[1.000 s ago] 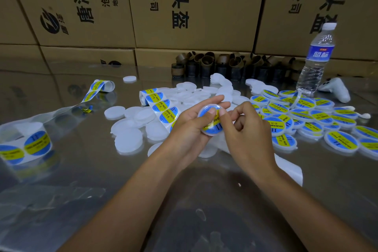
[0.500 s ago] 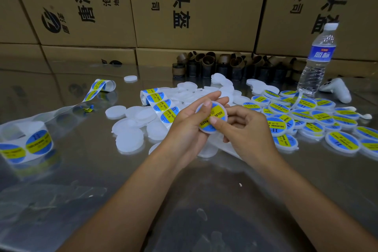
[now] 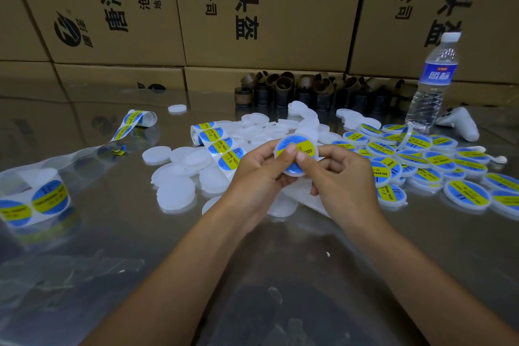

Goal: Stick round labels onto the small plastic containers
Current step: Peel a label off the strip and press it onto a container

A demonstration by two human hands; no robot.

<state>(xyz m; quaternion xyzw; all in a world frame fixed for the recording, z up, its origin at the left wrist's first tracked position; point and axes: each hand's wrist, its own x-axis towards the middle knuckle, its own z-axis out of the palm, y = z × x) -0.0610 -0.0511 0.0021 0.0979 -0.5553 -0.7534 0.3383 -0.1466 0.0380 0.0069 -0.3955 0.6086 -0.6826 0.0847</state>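
Shifted both thumbs (image 3: 290, 150) onto middle of label (image 3: 307, 146) since half a second ago.
Gripping small container (image 3: 295, 171) at centre, above surface (image 3: 280, 261), with left hand (image 3: 258, 170) and right hand (image 3: 341, 180); labelled containers (image 3: 415, 156) at right.

Table (image 3: 118, 247): glossy, reflective top. On it we list:
- a label roll (image 3: 47, 199) at the left edge, with its emptied backing strip (image 3: 84, 151) running to a small coil (image 3: 141, 118)
- a second label strip (image 3: 222, 146) at centre
- blank white containers (image 3: 175, 194) heaped mid-table
- a stray container (image 3: 177, 108) apart at the back
- labelled containers (image 3: 466, 195) piled at right
- brown cardboard cores (image 3: 283, 90) clustered at the rear
- an upright water bottle (image 3: 432, 84)
- a white controller (image 3: 460, 126) just beside the bottle
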